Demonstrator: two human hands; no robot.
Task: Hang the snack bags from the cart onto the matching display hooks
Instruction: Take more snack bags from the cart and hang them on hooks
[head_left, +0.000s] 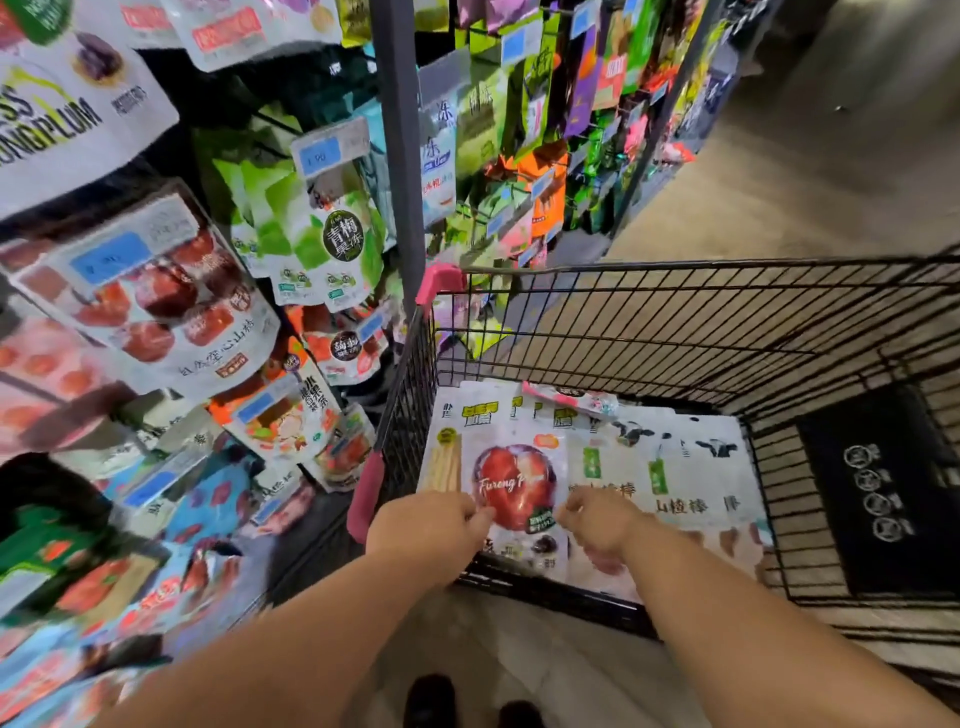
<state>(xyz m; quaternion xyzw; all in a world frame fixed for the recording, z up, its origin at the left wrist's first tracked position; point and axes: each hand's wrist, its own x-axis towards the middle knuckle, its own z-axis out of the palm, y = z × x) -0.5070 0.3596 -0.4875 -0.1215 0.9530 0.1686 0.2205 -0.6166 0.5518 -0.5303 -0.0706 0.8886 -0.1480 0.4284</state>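
A white snack bag with a red plum picture (517, 488) lies on top of the pile in the black wire cart (675, 322). My left hand (431, 525) pinches the bag's left edge. My right hand (602, 519) pinches its right edge. Under and beside it lie several other white bags, some with green labels and cow patterns (670, 467). Display hooks full of hanging snack bags (156, 312) cover the rack to my left.
A grey upright post (400, 156) splits the rack, with green and orange bags (545, 171) hanging beyond it. The cart has pink corner guards (441, 283) and stands close to the rack. Bare concrete floor (831, 156) stretches to the right. My shoes (431, 701) show below.
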